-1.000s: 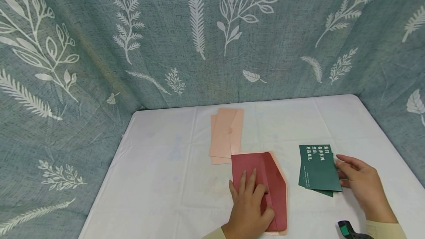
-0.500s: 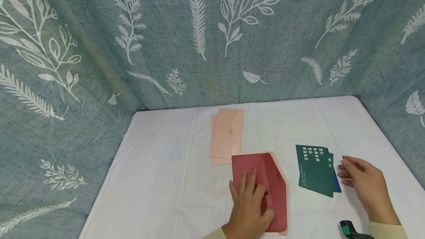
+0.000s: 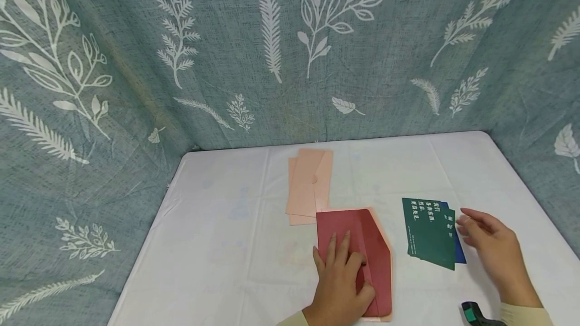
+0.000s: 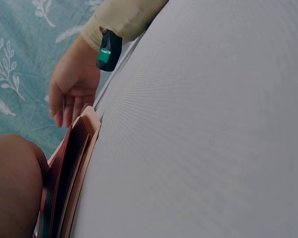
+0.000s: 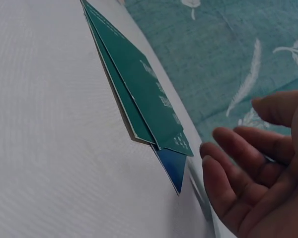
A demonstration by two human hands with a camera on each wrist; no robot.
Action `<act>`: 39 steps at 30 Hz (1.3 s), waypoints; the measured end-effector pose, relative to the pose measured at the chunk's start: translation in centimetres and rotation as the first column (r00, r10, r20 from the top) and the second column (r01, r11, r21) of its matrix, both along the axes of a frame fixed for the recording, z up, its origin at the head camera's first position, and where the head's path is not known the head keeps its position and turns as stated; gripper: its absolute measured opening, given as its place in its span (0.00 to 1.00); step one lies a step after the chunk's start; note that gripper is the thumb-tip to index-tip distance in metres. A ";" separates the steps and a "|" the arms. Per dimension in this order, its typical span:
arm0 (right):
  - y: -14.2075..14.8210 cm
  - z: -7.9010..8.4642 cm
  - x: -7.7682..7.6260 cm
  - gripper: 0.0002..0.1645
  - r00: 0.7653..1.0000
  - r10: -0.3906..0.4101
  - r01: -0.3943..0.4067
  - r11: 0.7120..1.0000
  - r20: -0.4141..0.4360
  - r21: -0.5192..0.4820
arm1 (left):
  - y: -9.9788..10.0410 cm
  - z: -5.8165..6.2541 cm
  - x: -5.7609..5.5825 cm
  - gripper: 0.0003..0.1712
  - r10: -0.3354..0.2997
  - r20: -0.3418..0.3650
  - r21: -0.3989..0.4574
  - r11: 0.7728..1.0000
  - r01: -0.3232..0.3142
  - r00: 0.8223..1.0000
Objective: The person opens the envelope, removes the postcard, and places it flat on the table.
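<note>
My left hand (image 3: 337, 283) rests with spread fingers on a dark red envelope (image 3: 380, 286), whose angled flap points right. Pink envelope edges (image 4: 91, 117) show beneath it in the left wrist view. Right of it lies a fanned stack of green cards (image 3: 428, 233) with white printed characters. A blue card (image 3: 459, 250) sticks out from under their right side. My right hand (image 3: 494, 250) is just right of the stack, fingers loosely bent. In the right wrist view nothing is between those fingers (image 5: 218, 183), and a gap separates them from the cards.
Pink envelopes (image 3: 305, 182) overlap one another behind the red one. A black strap device with a green patch (image 3: 473, 313) sits by my right wrist. The white-covered table (image 3: 217, 245) ends at a teal leaf-patterned curtain (image 3: 217, 54) behind and at the sides.
The top green card has shifted left, fanning the stack and uncovering the blue card. My right hand has let go, moved off right, then come slightly back. The left hand stays put.
</note>
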State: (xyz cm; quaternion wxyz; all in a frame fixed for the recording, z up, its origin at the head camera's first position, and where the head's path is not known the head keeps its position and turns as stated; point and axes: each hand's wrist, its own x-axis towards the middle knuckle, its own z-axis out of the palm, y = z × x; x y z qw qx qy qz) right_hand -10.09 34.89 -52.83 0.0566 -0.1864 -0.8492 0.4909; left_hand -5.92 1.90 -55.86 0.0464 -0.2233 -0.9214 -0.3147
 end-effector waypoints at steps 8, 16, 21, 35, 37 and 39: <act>-0.9 -0.5 0.0 0.32 0.980 0.163 -0.145 0.977 -0.111 0.159 | 0.2 0.1 -0.1 0.14 0.002 0.006 0.005 1.000 -0.002 1.000; -2.5 -0.4 -0.1 0.30 0.920 0.330 -0.287 0.935 -0.210 0.209 | 0.3 0.2 -0.1 0.15 0.006 0.002 0.005 1.000 -0.006 1.000; -3.2 -0.1 -0.2 0.32 0.889 0.403 -0.354 0.906 -0.217 0.234 | 0.4 0.2 -0.2 0.14 0.006 0.012 0.004 1.000 -0.006 1.000; -5.0 0.1 0.1 0.44 0.834 0.520 -0.455 0.837 -0.185 0.303 | 0.5 0.1 -0.2 0.14 0.021 0.024 -0.016 1.000 -0.021 0.999; -5.2 0.2 0.1 0.48 0.826 0.538 -0.480 0.827 -0.168 0.291 | 0.5 0.0 -0.2 0.14 0.023 0.016 -0.019 1.000 -0.023 1.000; -5.2 0.1 0.2 0.53 0.814 0.560 -0.509 0.816 -0.154 0.276 | 0.5 -0.1 -0.2 0.14 0.023 0.008 -0.021 1.000 -0.022 1.000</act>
